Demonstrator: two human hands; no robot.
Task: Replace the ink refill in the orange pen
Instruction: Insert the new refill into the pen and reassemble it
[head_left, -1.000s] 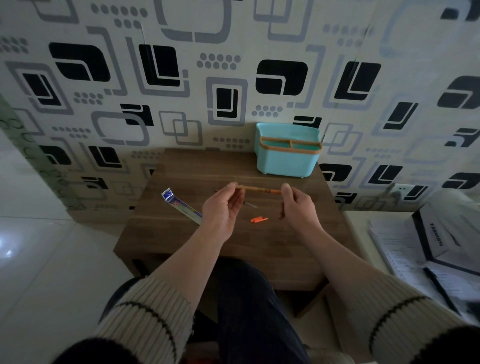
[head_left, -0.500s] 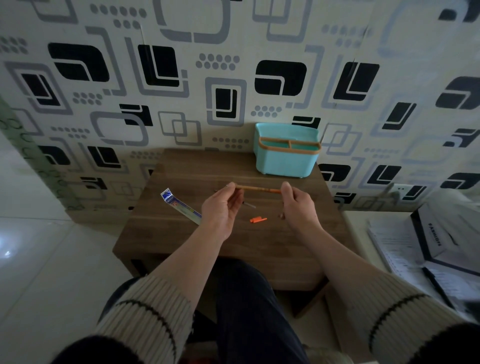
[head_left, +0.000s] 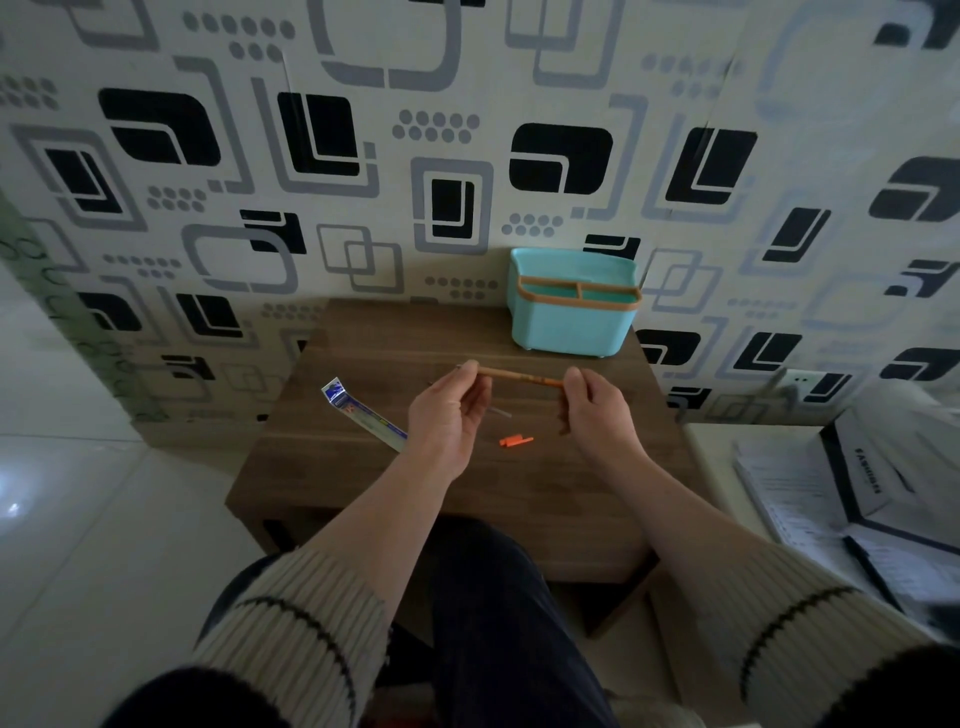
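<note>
The orange pen barrel (head_left: 519, 376) is held level above the small wooden table (head_left: 363, 467). My left hand (head_left: 447, 415) pinches its left end between thumb and fingertips. My right hand (head_left: 597, 410) pinches its right end. Below the barrel, a thin pale refill (head_left: 500, 412) lies on the table, partly hidden by my left hand. A small orange pen cap (head_left: 515, 441) lies on the wood between my hands. A blue and clear refill packet (head_left: 363, 413) lies to the left, its near end behind my left hand.
A teal organizer box (head_left: 571, 322) with an orange rim stands at the table's back right, against the patterned wall. Papers and a white box (head_left: 862, 483) lie on a low surface to the right. My knees sit under the table's front edge.
</note>
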